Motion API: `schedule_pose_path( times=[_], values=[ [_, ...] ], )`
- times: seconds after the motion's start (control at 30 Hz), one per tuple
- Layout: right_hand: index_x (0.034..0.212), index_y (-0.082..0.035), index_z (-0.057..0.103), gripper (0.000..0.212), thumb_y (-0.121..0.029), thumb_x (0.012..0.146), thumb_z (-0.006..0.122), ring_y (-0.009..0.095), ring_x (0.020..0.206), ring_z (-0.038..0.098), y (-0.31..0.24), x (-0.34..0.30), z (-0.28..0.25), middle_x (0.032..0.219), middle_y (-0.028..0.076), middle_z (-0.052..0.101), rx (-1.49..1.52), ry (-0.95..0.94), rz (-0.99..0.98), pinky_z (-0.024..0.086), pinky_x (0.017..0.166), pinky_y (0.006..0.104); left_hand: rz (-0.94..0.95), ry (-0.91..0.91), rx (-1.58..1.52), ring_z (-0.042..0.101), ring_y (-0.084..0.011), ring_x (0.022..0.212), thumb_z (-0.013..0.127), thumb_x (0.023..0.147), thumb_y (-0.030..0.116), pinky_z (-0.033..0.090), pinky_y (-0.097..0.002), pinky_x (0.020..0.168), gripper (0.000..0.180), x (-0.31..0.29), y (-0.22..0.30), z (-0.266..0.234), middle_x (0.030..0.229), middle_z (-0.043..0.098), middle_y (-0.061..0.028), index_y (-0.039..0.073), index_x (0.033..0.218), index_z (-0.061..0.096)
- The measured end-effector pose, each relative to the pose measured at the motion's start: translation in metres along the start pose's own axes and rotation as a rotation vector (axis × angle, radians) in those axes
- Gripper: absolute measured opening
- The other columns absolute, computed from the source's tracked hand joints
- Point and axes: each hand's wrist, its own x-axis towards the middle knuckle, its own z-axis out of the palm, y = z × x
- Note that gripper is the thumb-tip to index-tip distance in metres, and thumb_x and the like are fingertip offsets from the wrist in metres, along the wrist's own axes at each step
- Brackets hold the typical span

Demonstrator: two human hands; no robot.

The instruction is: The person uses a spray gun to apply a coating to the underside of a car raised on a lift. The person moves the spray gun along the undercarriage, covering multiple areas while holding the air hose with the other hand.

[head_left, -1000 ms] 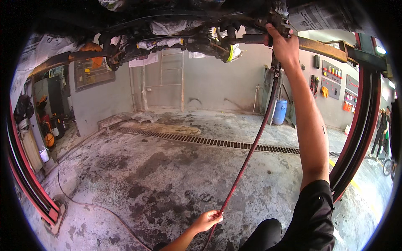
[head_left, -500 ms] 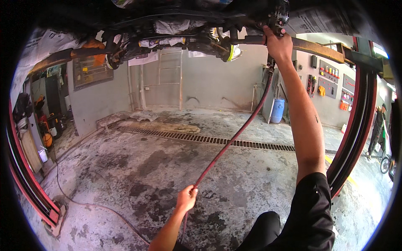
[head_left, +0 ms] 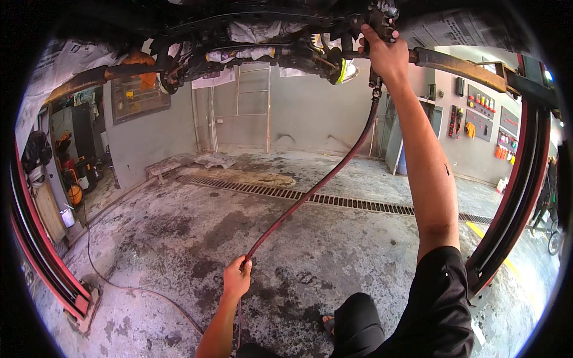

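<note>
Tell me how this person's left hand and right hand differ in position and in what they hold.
The right hand is raised close to the vehicle underside, while the left hand is low in the view. The right hand grips a dark tool; the left hand grips the red hose that runs down from that tool. Both hands are bare and closed around something.

The hose (head_left: 280, 220) looks like smooth rubber with a faint sheen; its end fitting (head_left: 376, 94) and the tool (head_left: 382, 24) above appear to be dark metal. Sleeve (head_left: 439, 292) and trouser leg (head_left: 358, 322) are matt cloth. The paper (head_left: 59, 77) is creased. The lift arm (head_left: 459, 67) is worn, rough metal, the lift post (head_left: 42, 256) glossier painted metal. The floor (head_left: 149, 250) is rough, stained concrete, the wall (head_left: 328, 113) smoother and matt.
</note>
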Motion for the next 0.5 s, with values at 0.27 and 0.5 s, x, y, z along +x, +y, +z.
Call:
schedule_pose_path(
  times=[0.27, 0.5],
  values=[
    [0.081, -0.002, 0.074, 0.043, -0.044, 0.091, 0.069, 0.019, 0.071, 0.069, 0.042, 0.022, -0.021, 0.069, 0.007, 0.071, -0.259, 0.13, -0.044, 0.053, 0.071, 0.0343, 0.145, 0.029, -0.05, 0.064, -0.0224, 0.077, 0.066, 0.099, 0.022, 0.05, -0.0381, 0.069, 0.029, 0.031, 0.029, 0.024, 0.092, 0.068, -0.0131, 0.001, 0.119, 0.067],
    [0.08, -0.001, 0.073, 0.051, -0.052, 0.086, 0.07, 0.03, 0.081, 0.073, 0.047, 0.018, -0.052, 0.074, 0.013, 0.073, -0.428, 0.239, -0.041, 0.054, 0.081, 0.0398, 0.073, -0.116, 0.023, 0.061, -0.0219, 0.071, 0.064, 0.1, 0.023, 0.048, -0.0396, 0.066, 0.029, 0.015, 0.046, 0.031, 0.086, 0.065, -0.0116, 0.003, 0.122, 0.065]
  ],
)
